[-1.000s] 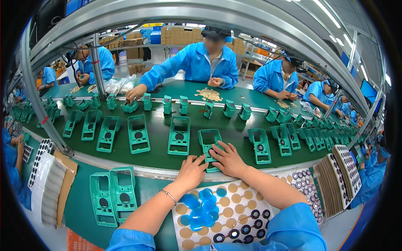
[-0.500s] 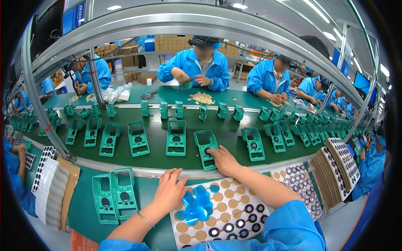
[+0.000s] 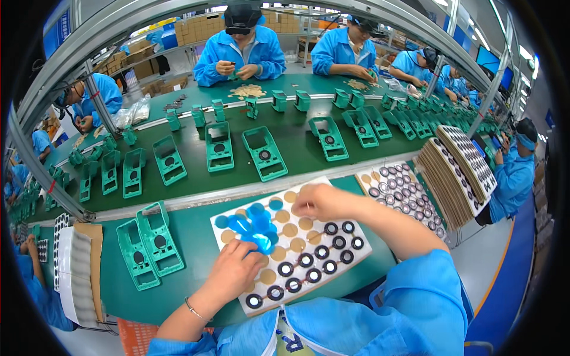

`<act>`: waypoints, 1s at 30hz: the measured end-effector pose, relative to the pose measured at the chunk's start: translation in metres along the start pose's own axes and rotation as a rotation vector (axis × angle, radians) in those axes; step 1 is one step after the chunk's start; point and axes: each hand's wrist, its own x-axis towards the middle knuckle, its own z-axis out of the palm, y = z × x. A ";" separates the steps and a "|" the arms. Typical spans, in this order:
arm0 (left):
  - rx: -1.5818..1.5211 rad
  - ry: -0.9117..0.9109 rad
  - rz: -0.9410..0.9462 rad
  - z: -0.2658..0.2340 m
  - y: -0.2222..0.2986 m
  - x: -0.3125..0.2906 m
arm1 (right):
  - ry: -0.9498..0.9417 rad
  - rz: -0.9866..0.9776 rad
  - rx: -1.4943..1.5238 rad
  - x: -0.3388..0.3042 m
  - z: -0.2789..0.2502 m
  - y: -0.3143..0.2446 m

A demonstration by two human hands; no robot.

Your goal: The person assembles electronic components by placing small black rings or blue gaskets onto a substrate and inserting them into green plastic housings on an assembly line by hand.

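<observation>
A white sheet [image 3: 297, 252] with rows of black rings and bare tan spots lies on the green table in front of me. Several loose blue film discs [image 3: 252, 225] are piled on its left part. My left hand [image 3: 234, 270] rests on the sheet just below the blue discs, fingers spread and lightly curled, holding nothing. My right hand [image 3: 320, 202] hovers over the sheet's upper middle with its fingertips pinched together on a tan spot. Whether something small sits between them is hidden.
Green plastic housings [image 3: 264, 153] ride the conveyor belt [image 3: 196, 184] beyond the table. Two more housings [image 3: 148, 243] lie left of the sheet. Another ring sheet [image 3: 401, 190] and a stack of sheets [image 3: 460, 169] are at the right. People in blue coats work around the line.
My right hand drew back from a green housing on the belt to the ring sheet. My left hand slid down onto the sheet by the blue discs. The view tilted downward.
</observation>
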 end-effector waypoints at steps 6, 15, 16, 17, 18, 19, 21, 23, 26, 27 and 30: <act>-0.038 -0.088 0.101 0.025 0.014 -0.002 | 0.002 -0.239 -0.343 -0.064 0.063 -0.040; -0.015 -0.027 0.056 0.032 0.017 0.000 | 0.058 -0.317 -0.656 -0.062 0.076 -0.042; -0.015 -0.021 0.062 0.033 0.017 0.002 | 0.063 -0.319 -0.660 -0.061 0.074 -0.041; -0.016 -0.015 0.069 0.034 0.018 0.005 | 0.067 -0.359 -0.676 -0.060 0.071 -0.040; -0.011 -0.012 0.073 0.033 0.018 0.009 | 0.071 -0.398 -0.691 -0.058 0.069 -0.039; -0.037 -0.005 0.061 0.032 0.019 0.013 | 0.073 -0.399 -0.693 -0.058 0.066 -0.037; -0.062 0.002 0.051 0.034 0.021 0.018 | 0.066 -0.415 -0.654 -0.057 0.063 -0.036; -0.098 0.009 0.001 0.038 0.019 0.024 | 0.064 -0.405 -0.611 -0.055 0.058 -0.043; -0.302 -0.045 -0.043 0.041 0.021 0.028 | 0.076 -0.380 -0.521 -0.053 0.064 -0.046; -0.351 -0.034 -0.023 0.048 0.016 0.028 | 0.090 -0.369 -0.471 -0.052 0.067 -0.047; -0.425 -0.071 -0.129 0.050 0.012 0.029 | 0.179 -0.381 -0.412 -0.047 0.063 -0.054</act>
